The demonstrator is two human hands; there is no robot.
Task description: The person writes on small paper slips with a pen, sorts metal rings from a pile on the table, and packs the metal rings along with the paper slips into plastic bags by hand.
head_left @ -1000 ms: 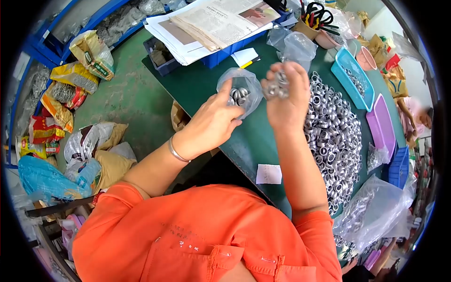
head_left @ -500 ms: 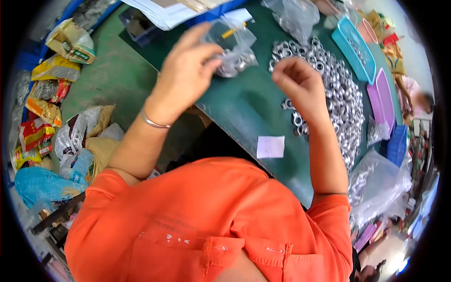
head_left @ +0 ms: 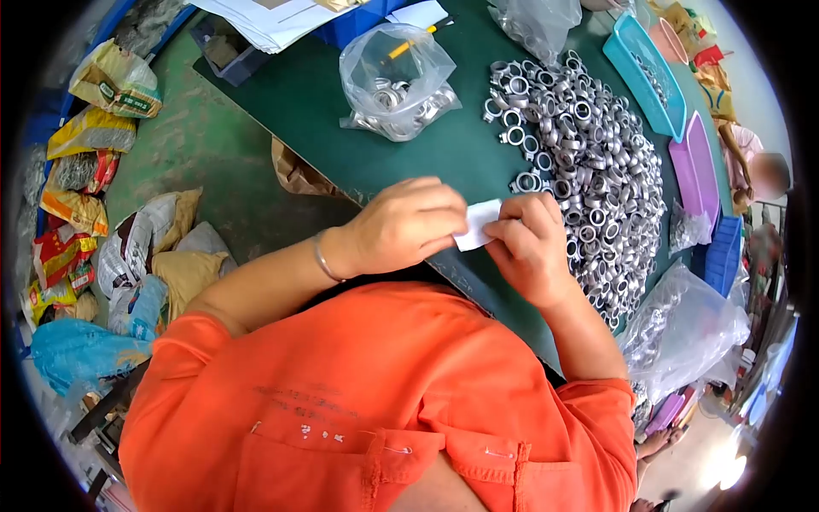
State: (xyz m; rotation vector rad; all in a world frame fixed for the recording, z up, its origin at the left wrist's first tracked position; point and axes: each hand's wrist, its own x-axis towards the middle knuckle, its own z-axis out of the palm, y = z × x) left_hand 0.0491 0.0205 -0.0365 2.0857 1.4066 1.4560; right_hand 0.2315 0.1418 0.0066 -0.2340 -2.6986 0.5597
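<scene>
A small white slip of paper [head_left: 478,225] is pinched between my two hands, above the near edge of the green table [head_left: 465,162]. My left hand [head_left: 409,224] grips its left side, and my right hand [head_left: 531,243] grips its right side. Beyond them stands an open clear plastic bag [head_left: 399,85] with several metal rings in its bottom. A yellow pen [head_left: 412,43] shows at the bag's far side. To the right of my hands spreads a large heap of silvery metal rings [head_left: 597,171], with some loose ones at its left edge.
A teal tray [head_left: 607,51] and a purple tray [head_left: 695,171] line the right side, near a blue bin [head_left: 723,256]. Plastic bags [head_left: 687,328] lie at the right. Papers [head_left: 273,24] and a grey bin [head_left: 247,68] are at the far left. Filled sacks [head_left: 115,81] line the floor.
My left hand has left the plastic bag, which now stands on the table. Both hands have come together near me, and the paper slip is lifted off the table between them.
</scene>
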